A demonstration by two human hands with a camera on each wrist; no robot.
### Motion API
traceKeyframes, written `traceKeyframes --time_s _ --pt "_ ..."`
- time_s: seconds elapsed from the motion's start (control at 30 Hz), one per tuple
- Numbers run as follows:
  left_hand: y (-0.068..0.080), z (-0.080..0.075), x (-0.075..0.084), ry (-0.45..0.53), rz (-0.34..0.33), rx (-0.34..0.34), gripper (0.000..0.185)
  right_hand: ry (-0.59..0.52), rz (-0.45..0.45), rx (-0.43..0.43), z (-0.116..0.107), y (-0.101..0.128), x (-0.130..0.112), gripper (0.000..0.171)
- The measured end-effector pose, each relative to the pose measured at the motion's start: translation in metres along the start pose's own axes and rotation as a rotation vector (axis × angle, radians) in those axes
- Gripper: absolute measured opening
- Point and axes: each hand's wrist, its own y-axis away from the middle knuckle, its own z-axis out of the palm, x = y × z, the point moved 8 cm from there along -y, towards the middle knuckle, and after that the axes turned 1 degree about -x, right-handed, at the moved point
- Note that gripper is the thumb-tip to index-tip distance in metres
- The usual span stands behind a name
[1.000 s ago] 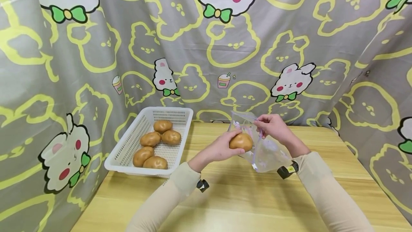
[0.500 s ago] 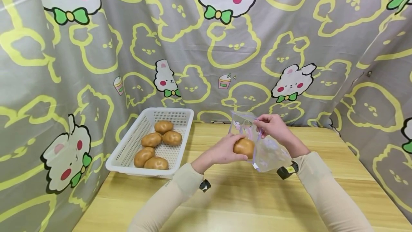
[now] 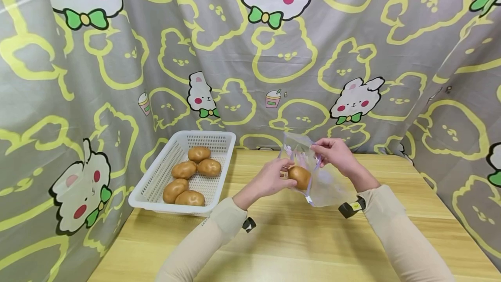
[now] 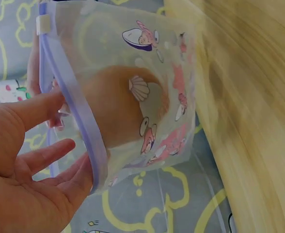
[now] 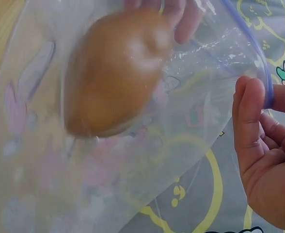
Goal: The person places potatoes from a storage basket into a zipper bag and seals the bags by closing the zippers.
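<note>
My right hand (image 3: 332, 153) pinches the rim of a clear zip bag (image 3: 328, 186) printed with small pictures and holds its mouth open above the wooden table (image 3: 293, 238). A brown potato (image 3: 300, 176) sits just inside the bag's mouth. My left hand (image 3: 274, 177) is at the mouth, its straight fingers reaching in and touching the potato's near end. In the left wrist view the potato (image 4: 118, 107) shows through the bag (image 4: 166, 73) past the blue zip strip, beyond my left hand (image 4: 26, 170). In the right wrist view the potato (image 5: 113, 73) lies behind the film, and my right hand (image 5: 263, 160) holds the rim.
A white slotted basket (image 3: 152, 173) stands at the table's back left with several more potatoes (image 3: 189, 173) in it. A grey curtain (image 3: 274, 55) with yellow and white bunny prints closes in the back and both sides. Bare tabletop lies in front of my arms.
My left hand has carried the potato to the right, from in front of the bag into its mouth, and its grip has loosened to fingertips. My right hand has kept the bag open.
</note>
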Motion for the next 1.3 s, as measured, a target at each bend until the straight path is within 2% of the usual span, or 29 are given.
traceKeyframes --time_s 0.17,0.3,0.43,0.57,0.7,0.83,0.93,1.1,1.3 --pt "0.000 -0.004 -0.003 0.034 -0.002 0.048 0.036 -0.024 0.005 0.003 -0.003 0.000 0.001 0.032" --pt "0.001 -0.016 -0.005 0.059 0.021 0.093 0.028 -0.043 0.010 0.002 -0.004 0.000 0.001 0.033" --pt "0.003 -0.038 -0.010 0.067 0.013 0.127 0.024 -0.044 -0.003 0.010 -0.006 0.001 0.003 0.035" --pt "0.009 -0.069 -0.023 0.063 -0.009 0.156 0.025 -0.043 -0.011 0.015 -0.009 0.001 0.006 0.036" --pt "0.016 -0.102 -0.048 0.026 -0.026 0.146 0.032 -0.055 -0.021 0.011 -0.009 0.002 0.007 0.032" --pt "0.022 -0.132 -0.087 0.003 -0.074 0.136 0.035 -0.066 -0.032 0.000 -0.007 0.003 0.006 0.024" --pt "0.027 -0.148 -0.120 0.003 -0.129 0.141 0.035 -0.069 -0.027 -0.005 -0.007 0.004 0.004 0.025" --pt "0.036 -0.163 -0.157 -0.050 -0.188 0.118 0.037 -0.063 -0.017 -0.011 -0.006 0.005 0.002 0.028" --pt "0.041 -0.168 -0.184 -0.146 -0.233 0.040 0.045 -0.055 -0.021 -0.007 -0.007 0.005 0.004 0.023"
